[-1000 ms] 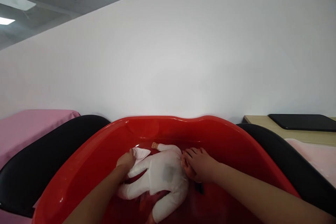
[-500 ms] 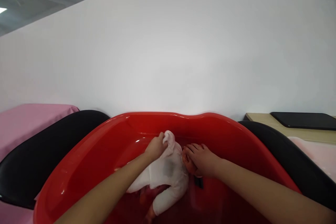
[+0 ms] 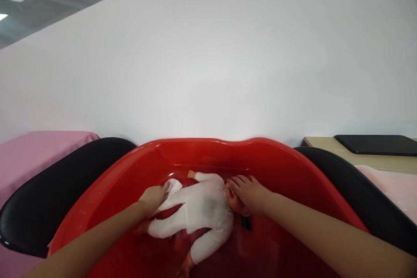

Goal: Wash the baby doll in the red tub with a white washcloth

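A baby doll (image 3: 208, 204) in white clothes lies in a red tub (image 3: 280, 152) with water in it, head toward the right. There is a grey patch on its torso. My left hand (image 3: 153, 198) is closed on a white cloth (image 3: 174, 186), which it presses against one of the doll's legs. My right hand (image 3: 249, 191) cups the doll's head (image 3: 233, 200), fingers curved over it, hiding most of the head. Part of the doll's lower arm and feet shows dimly in the water.
Black padded side panels (image 3: 65, 191) flank the tub. Pink covering (image 3: 48, 152) lies beyond on the left. A black flat pad (image 3: 378, 144) rests on a wooden surface (image 3: 342, 154) at the right. A white wall (image 3: 208, 52) rises behind.
My left hand has moved the cloth left and down, from the doll's upper side to its leg, uncovering the far arm. The right hand stays at the head.
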The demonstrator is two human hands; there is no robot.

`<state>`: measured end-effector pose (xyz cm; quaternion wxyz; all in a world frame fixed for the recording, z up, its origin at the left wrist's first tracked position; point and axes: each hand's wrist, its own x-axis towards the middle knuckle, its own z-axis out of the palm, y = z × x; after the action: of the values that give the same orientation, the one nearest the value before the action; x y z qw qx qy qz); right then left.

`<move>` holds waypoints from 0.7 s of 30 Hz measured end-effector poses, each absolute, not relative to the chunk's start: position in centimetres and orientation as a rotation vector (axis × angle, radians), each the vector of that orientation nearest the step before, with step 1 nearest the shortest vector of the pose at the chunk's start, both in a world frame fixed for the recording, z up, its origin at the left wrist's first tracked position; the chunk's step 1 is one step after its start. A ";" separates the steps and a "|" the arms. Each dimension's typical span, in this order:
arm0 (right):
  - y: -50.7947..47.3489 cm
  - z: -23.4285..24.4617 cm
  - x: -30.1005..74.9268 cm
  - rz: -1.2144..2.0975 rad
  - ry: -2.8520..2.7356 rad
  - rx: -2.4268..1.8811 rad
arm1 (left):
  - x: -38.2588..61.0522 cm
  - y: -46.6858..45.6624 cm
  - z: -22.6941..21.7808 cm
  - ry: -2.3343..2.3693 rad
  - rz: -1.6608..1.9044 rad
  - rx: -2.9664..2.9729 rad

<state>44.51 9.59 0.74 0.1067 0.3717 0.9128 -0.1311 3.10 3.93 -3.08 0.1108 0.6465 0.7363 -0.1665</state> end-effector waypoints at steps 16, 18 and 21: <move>6.0 1.6 41.8 -0.247 3.001 0.740 | 9.9 -0.1 1.7 1.948 0.235 1.734; 4.4 1.9 41.1 -0.302 2.965 0.706 | 12.5 -2.2 3.9 1.871 0.268 1.743; 2.6 1.5 39.7 -0.333 2.914 0.593 | 14.7 -5.5 7.3 1.742 0.235 1.757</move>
<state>39.66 2.56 1.54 0.0748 0.1977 0.9711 -0.1109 14.71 -5.52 7.29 0.3223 0.6691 0.6636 0.0895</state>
